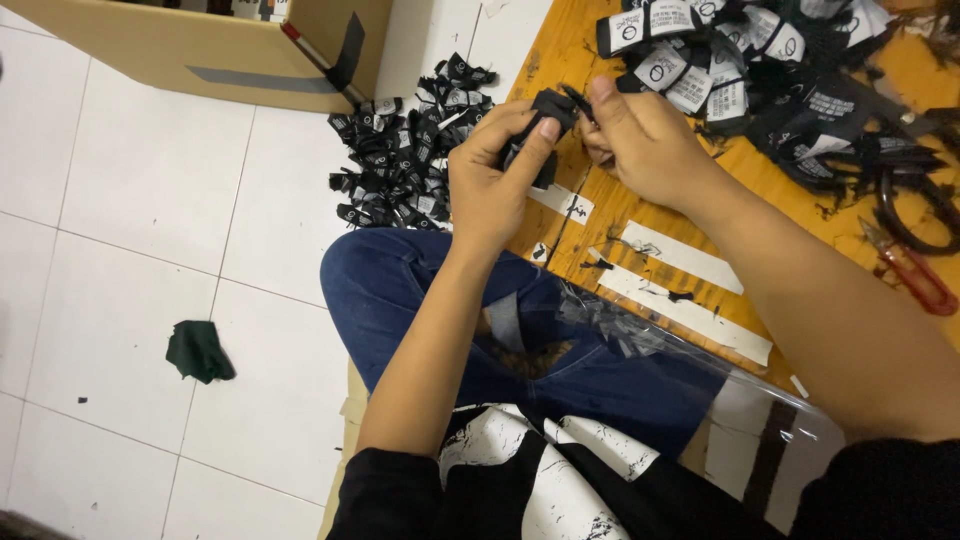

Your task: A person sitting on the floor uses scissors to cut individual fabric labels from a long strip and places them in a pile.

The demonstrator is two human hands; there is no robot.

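Over the near edge of the wooden board (560, 60), left hand (490, 185) and right hand (645, 145) both pinch one small black folded label (548, 108) between fingertips, a heap of black labels (405, 150) on the white tiled floor (130, 200) just left, red-handled snips (915, 270) lying far right.

We see black woven cloth labels (545, 125), matt; a rough, scuffed wooden board (800, 215); glossy white floor tiles (130, 200); a matt cardboard box (190, 45); snips (910, 265) with red plastic handles.
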